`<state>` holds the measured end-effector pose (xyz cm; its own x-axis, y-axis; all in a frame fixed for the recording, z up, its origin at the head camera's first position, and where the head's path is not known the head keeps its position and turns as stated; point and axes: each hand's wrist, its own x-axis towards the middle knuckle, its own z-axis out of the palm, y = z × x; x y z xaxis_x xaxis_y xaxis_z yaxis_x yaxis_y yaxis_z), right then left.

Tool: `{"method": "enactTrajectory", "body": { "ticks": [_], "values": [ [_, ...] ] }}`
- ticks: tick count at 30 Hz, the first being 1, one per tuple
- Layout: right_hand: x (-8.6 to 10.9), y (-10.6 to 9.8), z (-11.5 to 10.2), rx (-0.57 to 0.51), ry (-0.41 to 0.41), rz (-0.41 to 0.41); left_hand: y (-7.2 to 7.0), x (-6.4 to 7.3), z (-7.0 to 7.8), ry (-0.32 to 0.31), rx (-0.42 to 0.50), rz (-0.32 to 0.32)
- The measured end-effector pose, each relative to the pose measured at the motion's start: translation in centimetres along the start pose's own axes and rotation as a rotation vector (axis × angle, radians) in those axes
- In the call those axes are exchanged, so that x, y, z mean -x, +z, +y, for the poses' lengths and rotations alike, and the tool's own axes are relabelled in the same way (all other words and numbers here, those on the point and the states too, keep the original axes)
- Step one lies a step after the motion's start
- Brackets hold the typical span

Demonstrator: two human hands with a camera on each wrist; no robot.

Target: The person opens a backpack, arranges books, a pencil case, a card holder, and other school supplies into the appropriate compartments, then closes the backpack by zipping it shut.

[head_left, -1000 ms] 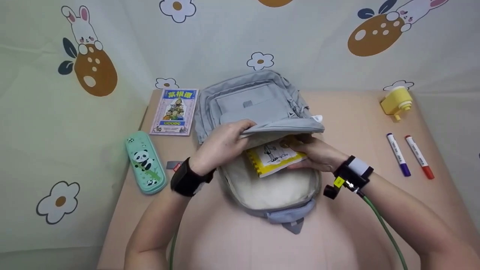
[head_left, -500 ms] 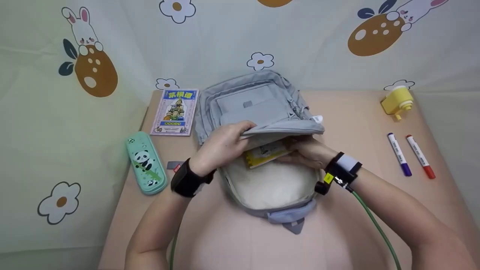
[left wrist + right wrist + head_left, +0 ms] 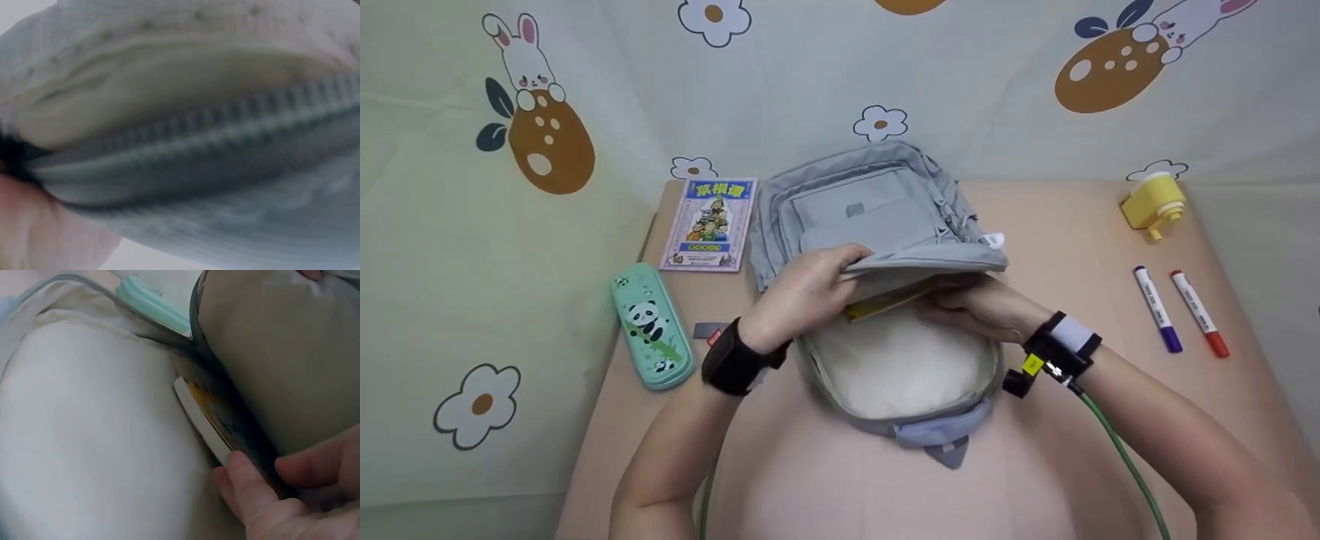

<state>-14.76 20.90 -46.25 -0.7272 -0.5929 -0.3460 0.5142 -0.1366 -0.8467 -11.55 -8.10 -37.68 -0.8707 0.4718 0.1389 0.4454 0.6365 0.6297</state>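
A grey backpack (image 3: 855, 202) lies unzipped on the table. My left hand (image 3: 810, 289) grips the edge of its raised front flap (image 3: 930, 259); in the left wrist view the zipper teeth (image 3: 225, 124) run close past the fingers (image 3: 50, 230). Under the flap, my right hand (image 3: 986, 307) holds a yellow book (image 3: 205, 422) by its near end, fingers along the page edge and thumb on the cover side. Most of the book sits in the fold between the flap and the pale back lining (image 3: 915, 367), and only a yellow strip shows in the head view.
Left of the backpack are a comic-style book (image 3: 709, 225) and a green panda pencil case (image 3: 652, 326). To the right lie a purple marker (image 3: 1158, 309) and a red marker (image 3: 1200, 313), below a yellow pencil sharpener (image 3: 1153, 206). A green cable (image 3: 1125, 450) trails from the right wrist.
The yellow book has slid deeper under the flap with my right hand, so its cover has gone out of the head view. My left hand keeps the flap raised in the same place.
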Motion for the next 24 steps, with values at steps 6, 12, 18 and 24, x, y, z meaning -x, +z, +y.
{"method": "enactTrajectory", "body": {
  "ticks": [6, 12, 18, 24],
  "values": [
    [3.3, -2.3, -1.0, 0.338, 0.02, 0.022, 0.1, 0.0, -0.1, 0.006, -0.008, -0.005],
    [6.4, -4.6, -2.8, 0.872, 0.006, 0.172, 0.3, 0.1, -0.1, 0.008, 0.014, -0.017],
    [7.6, -5.1, -4.1, 1.131, -0.27, 0.415, 0.5, 0.2, -0.1, 0.018, 0.024, -0.013],
    [6.0, -2.9, -4.7, 1.252, -0.57, 0.248, 0.7, 0.3, -0.2, 0.017, 0.005, -0.024]
  ]
}}
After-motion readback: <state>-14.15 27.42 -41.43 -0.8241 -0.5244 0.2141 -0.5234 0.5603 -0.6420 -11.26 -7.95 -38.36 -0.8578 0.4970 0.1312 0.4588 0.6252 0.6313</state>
